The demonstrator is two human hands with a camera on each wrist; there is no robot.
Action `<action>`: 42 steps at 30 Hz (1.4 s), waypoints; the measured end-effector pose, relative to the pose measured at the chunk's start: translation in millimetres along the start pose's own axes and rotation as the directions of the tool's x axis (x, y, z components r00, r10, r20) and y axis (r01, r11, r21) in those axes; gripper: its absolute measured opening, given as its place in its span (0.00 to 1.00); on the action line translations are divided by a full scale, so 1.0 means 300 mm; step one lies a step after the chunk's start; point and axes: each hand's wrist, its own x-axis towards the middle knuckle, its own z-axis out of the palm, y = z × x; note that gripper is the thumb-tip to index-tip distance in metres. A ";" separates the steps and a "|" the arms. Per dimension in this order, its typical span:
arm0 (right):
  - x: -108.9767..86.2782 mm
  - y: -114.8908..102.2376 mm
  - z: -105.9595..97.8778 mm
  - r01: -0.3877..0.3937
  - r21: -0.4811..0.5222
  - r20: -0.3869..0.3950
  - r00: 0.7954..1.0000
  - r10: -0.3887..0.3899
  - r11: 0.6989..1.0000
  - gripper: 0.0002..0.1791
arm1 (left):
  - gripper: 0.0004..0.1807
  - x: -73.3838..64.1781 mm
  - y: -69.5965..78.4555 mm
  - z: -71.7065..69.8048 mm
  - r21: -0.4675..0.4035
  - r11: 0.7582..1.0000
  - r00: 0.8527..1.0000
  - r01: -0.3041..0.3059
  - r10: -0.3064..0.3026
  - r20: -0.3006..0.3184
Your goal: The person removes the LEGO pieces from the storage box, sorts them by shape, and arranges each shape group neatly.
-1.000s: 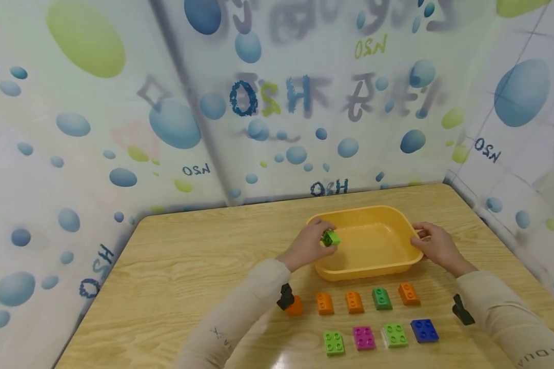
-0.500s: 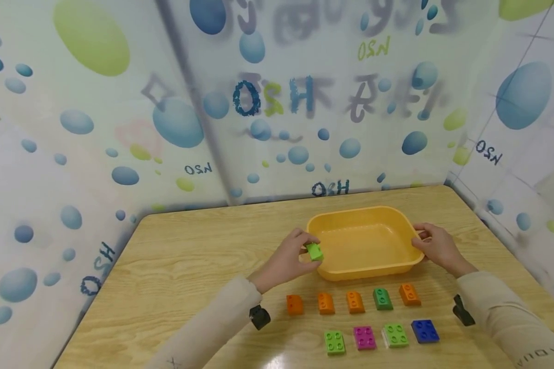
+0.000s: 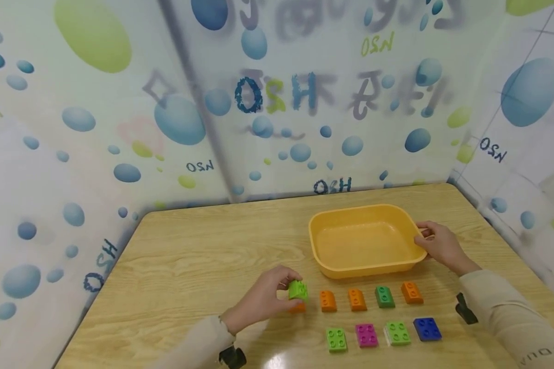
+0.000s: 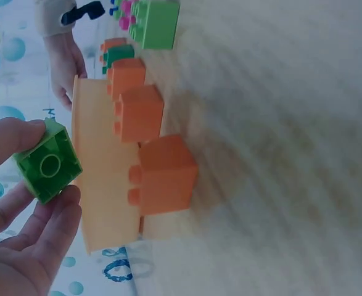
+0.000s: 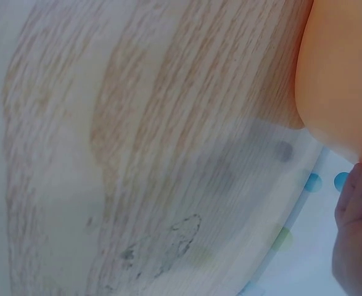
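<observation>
My left hand (image 3: 263, 298) pinches a light green toy building block (image 3: 297, 290) between thumb and fingers, just above the leftmost orange block (image 3: 298, 308). Seen from the left wrist, the green block (image 4: 56, 154) is held tilted with its hollow underside showing, apart from the nearest orange block (image 4: 168, 176). At the far end of a yellow plastic tray (image 3: 368, 245), my right hand (image 3: 443, 248) grips the right rim. The right wrist view catches only part of that hand (image 5: 358, 228) at the tray's outer wall (image 5: 341, 74).
Rightward along the same row lie two orange blocks (image 3: 328, 301), a dark green block (image 3: 384, 297) and another orange one (image 3: 412, 292). A nearer row has a light green block (image 3: 336, 340), a magenta (image 3: 367, 335), another light green (image 3: 397, 333) and a blue one (image 3: 427, 329).
My left hand has carried the green block from over the tray's left side, leftward and toward me, to above the leftmost orange block. The right hand has stayed on the tray.
</observation>
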 end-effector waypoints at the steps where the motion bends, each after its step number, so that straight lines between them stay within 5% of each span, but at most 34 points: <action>1: 0.000 0.000 -0.001 0.000 -0.003 -0.001 1.000 0.000 1.000 0.25 | 0.18 -0.011 -0.002 0.006 -0.003 1.000 1.000 0.001 -0.001 0.008; 14: 0.000 0.001 -0.001 0.005 0.012 0.001 1.000 -0.005 1.000 0.25 | 0.17 -0.103 -0.022 0.084 -0.061 0.998 0.995 0.035 -0.029 0.090; 21: 0.000 0.003 -0.002 -0.001 0.019 0.008 1.000 0.001 1.000 0.25 | 0.19 -0.114 -0.043 0.120 -0.014 0.998 0.989 0.060 -0.057 0.136; 27: 0.002 0.003 -0.001 -0.001 0.021 0.011 1.000 0.000 1.000 0.25 | 0.17 -0.121 -0.064 0.137 0.029 1.000 0.991 -0.004 0.000 0.131; 42: 0.007 0.010 -0.004 0.005 0.015 0.011 1.000 -0.005 1.000 0.25 | 0.18 -0.136 -0.078 0.141 -0.022 0.997 0.988 0.079 -0.075 0.137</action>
